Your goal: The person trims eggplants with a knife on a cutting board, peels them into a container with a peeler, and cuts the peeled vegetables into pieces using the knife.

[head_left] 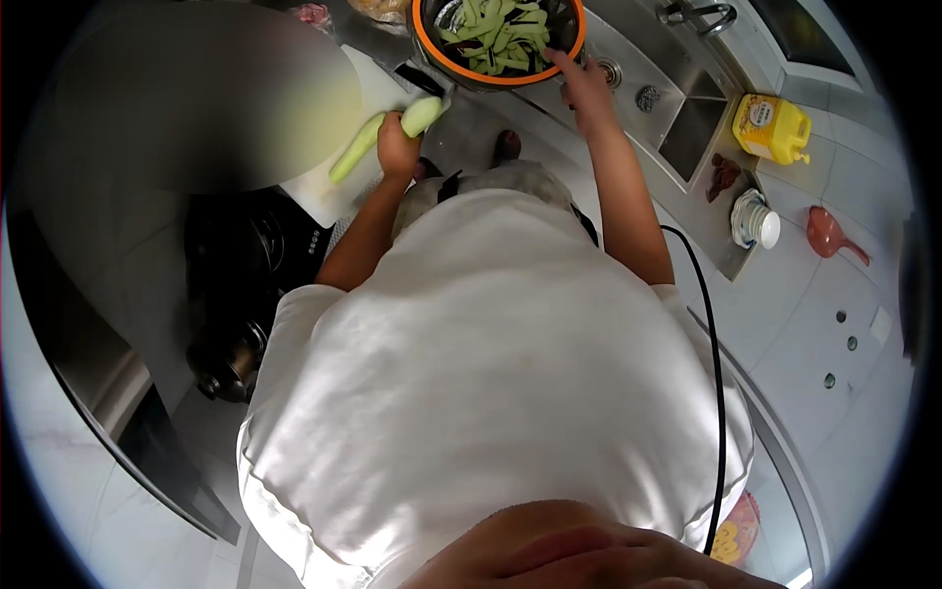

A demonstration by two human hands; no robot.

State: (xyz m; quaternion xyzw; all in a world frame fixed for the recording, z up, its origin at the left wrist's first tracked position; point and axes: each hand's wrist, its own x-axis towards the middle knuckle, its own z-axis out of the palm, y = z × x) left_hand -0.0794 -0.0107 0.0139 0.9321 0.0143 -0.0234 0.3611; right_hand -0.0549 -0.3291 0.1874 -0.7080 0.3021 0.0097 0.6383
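Note:
My left hand (396, 149) is closed around a pale green peeled vegetable (422, 116), which looks like a long eggplant. A second long pale green piece (356, 149) lies beside that hand over the white cutting board (365, 179); I cannot tell whether the two are joined. A dark flat object (420, 79) rests near the board's far edge. My right hand (586, 90) reaches over the rim of an orange-edged basin (579, 25), fingers stretched out and apart, with nothing visible in them. Green strips with dark skin (498, 37) fill the basin.
On the right is a steel sink (692, 128) with a faucet (711, 18) and a scouring ball (648, 97). Past it stand a yellow bottle (770, 128), stacked bowls (751, 221) and a red ladle-like scoop (829, 233). A black stove (260, 240) with a pot (231, 363) is at left.

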